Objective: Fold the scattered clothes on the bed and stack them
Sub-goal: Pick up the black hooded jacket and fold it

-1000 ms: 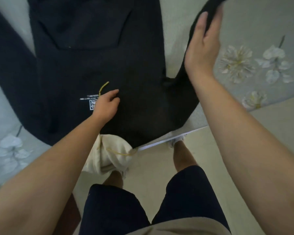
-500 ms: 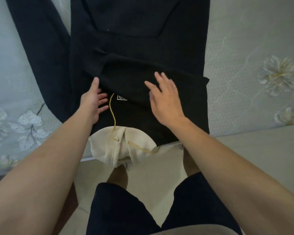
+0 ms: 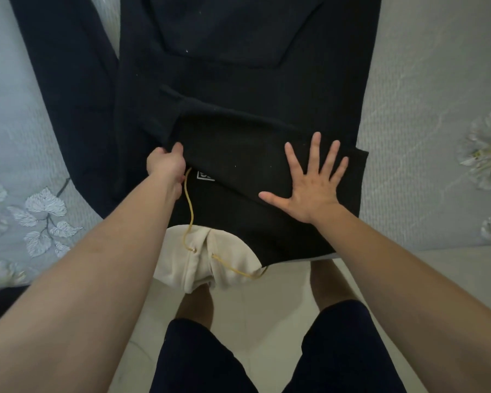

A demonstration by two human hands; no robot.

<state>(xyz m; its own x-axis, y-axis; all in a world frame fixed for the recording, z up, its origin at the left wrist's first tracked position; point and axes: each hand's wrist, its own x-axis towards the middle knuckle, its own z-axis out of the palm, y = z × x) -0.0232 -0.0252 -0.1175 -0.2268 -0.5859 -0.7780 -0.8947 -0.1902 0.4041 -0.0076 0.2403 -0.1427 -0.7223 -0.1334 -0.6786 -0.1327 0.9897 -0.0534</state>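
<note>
Presently, head view: your black hoodie (image 3: 238, 66) lies flat on the bed (image 3: 425, 103), its cream hood (image 3: 179, 268) hanging over the edge at 6 o'clock. Your right hand (image 3: 312, 188), fingers spread, presses the folded sleeve (image 3: 253, 143) at 3 o'clock. Your left hand (image 3: 165, 163) pinches the sleeve's end at 9 o'clock. Recommendation: draw that end taut and level, then smooth outward before letting go.

Both arms outstretched, left hand (image 3: 165, 163) curled in a pinch, right hand (image 3: 313, 191) flat, fingers spread
</note>
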